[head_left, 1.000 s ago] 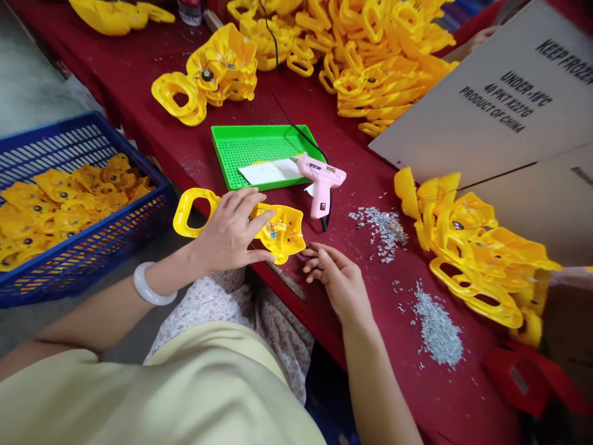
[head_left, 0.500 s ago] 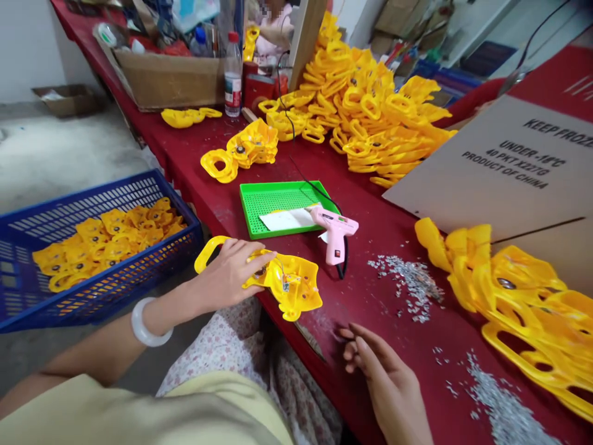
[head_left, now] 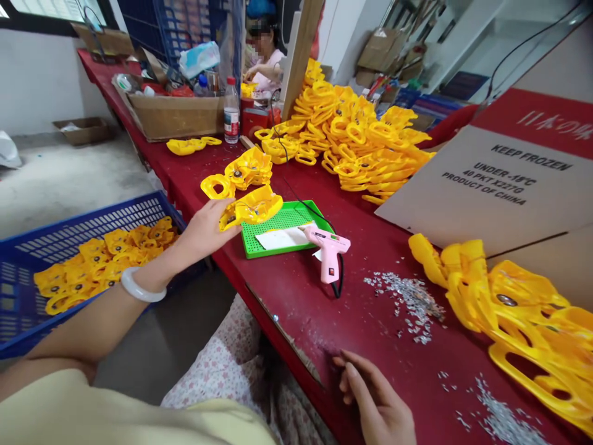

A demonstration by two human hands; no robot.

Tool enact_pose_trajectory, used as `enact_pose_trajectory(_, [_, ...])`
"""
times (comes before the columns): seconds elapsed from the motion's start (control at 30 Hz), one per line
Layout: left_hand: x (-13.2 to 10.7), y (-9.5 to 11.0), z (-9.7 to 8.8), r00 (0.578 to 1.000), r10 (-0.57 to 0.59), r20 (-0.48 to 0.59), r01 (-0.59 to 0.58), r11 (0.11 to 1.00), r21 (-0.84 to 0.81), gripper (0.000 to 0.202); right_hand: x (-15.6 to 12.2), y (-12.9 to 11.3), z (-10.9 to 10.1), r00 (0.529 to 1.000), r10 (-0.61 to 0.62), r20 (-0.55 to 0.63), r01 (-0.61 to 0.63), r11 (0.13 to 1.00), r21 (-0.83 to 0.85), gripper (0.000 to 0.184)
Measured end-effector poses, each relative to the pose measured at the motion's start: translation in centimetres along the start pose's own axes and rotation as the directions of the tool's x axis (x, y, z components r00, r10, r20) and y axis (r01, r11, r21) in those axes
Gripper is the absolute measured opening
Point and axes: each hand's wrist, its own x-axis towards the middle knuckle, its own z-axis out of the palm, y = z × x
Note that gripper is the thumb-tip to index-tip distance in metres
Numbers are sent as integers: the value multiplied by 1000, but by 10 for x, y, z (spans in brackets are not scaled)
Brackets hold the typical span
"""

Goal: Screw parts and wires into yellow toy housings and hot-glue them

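Observation:
My left hand (head_left: 207, 230) grips a yellow plastic toy shell (head_left: 260, 206) with a thin wire inside. It holds the shell above the table, between the green tray (head_left: 254, 248) and another yellow shell with a handle loop (head_left: 250, 168). My right hand (head_left: 377, 398) rests by the near table edge, its fingers loosely curled and a little apart, with nothing seen in them. A pink glue gun (head_left: 328, 250) lies with its nozzle over white paper (head_left: 282, 238) in the tray.
A blue basket (head_left: 92, 216) of yellow shells stands left, below the table (head_left: 301, 303). Yellow parts (head_left: 356, 136) are heaped behind; more (head_left: 523, 309) lie right, beside a carton (head_left: 491, 179). Small silvery pieces (head_left: 410, 300) lie scattered. A bottle (head_left: 231, 114) and a person (head_left: 266, 65) are farther back.
My left hand has carried the yellow shell forward and up, from the near table edge to beside the tray. My right hand stays near the edge. The view has tilted up.

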Motion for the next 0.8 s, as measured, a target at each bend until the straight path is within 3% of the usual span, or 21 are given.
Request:
enact_pose_trajectory(0.2, [2, 22, 5, 999, -2, 44, 2, 1000, 10, 55, 2, 4, -2, 1000, -5, 1, 5, 1000, -21, 43])
enact_pose_trajectory(0.5, [53, 15, 28, 998, -28, 62, 20, 992, 124, 56, 2, 5, 0, 998, -58, 13, 58, 998, -15, 40])
enact_pose_trajectory(0.63, [78, -19, 22, 985, -154, -73, 165, 969, 183, 57, 3, 10, -4, 996, -86, 26, 85, 996, 5, 36])
enact_pose_trajectory(0.73, [107, -64, 7, 940, -276, -199, 319, 919, 232, 57, 5, 11, -4, 995, -83, 46, 82, 996, 19, 36])
enact_pose_trajectory(0.8, [127, -97, -1, 894, -393, -213, 441, 856, 270, 57, 5, 10, -1, 997, -69, 37, 68, 997, 30, 36])
